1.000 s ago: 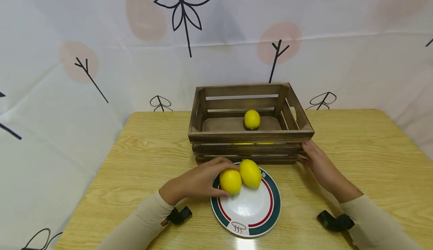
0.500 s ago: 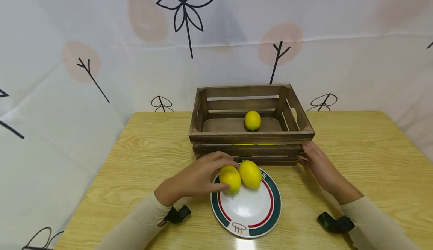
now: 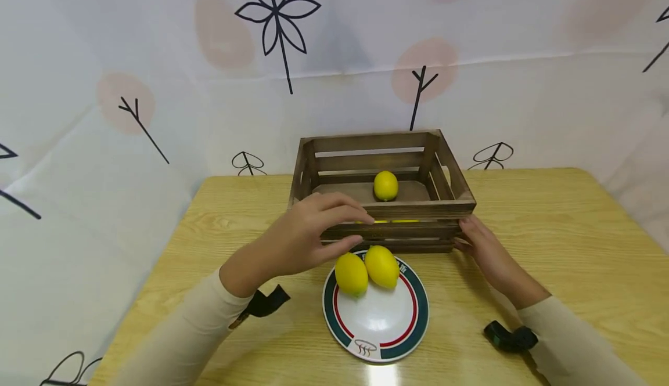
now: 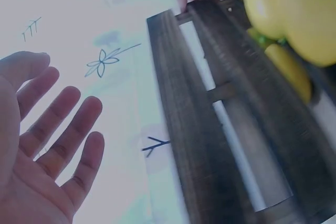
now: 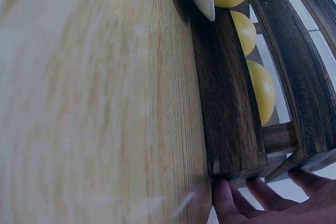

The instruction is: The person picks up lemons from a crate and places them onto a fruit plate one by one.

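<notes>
Two lemons, the left one [image 3: 351, 274] and the right one [image 3: 382, 267], lie side by side on the far part of a round plate [image 3: 376, 322] with a green rim. My left hand [image 3: 295, 241] is raised above and left of them, overlapping the wooden crate [image 3: 418, 209] in the head view. Its fingers are spread with nothing between them, as the left wrist view confirms. At the crate's front right corner, my right hand [image 3: 488, 261] touches the end with its fingertips and thumb. One lemon [image 3: 385, 186] sits visibly inside the crate; more yellow fruit [image 5: 261, 93] shows between the slats.
The crate stands on a wood-grained table [image 3: 230, 217], directly behind the plate. A pale patterned cloth [image 3: 334, 101] hangs along the table's back. Each wrist carries a black camera mount, such as the right one [image 3: 509, 337].
My left hand has let go of the left lemon and risen up and away toward the crate. That lemon stays on the plate. The right hand keeps its place at the crate corner.
</notes>
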A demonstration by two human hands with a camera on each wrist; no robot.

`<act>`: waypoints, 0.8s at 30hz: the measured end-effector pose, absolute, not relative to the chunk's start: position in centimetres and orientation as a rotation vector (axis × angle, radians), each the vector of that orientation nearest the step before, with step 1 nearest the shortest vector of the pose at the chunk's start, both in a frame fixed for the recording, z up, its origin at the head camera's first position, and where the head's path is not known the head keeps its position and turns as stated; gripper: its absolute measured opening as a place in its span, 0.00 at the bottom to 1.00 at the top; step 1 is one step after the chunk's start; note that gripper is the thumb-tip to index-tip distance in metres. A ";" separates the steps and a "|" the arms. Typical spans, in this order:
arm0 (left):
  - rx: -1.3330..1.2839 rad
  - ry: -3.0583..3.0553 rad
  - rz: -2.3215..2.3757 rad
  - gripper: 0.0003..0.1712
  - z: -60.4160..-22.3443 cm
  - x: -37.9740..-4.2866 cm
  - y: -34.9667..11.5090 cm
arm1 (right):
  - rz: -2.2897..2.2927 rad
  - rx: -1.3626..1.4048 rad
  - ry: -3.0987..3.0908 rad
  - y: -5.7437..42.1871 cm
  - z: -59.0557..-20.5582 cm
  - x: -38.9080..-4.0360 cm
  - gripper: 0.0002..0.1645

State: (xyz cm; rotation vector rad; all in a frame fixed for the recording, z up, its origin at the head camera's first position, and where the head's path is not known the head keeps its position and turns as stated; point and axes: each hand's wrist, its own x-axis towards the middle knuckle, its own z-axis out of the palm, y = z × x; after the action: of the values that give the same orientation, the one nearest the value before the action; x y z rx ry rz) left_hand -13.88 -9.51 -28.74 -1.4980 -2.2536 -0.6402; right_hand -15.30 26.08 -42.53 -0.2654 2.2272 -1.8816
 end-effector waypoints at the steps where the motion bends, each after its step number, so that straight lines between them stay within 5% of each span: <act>1: -1.498 -2.255 -0.627 0.17 -28.2 -14.0 -9.4 | -1.877 -0.270 2.227 26.0 -42.5 -15.3 0.43; 24: -1.397 -2.443 -0.535 0.16 -19.2 -19.7 -4.9 | -1.823 -0.299 2.274 26.2 -42.4 -15.4 0.43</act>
State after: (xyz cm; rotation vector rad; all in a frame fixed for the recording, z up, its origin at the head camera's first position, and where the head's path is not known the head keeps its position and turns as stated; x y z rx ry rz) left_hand -19.71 -4.92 -19.25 -1.3971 -2.4435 -0.5347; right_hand -15.36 26.23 -42.44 -0.2988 2.2744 -1.8231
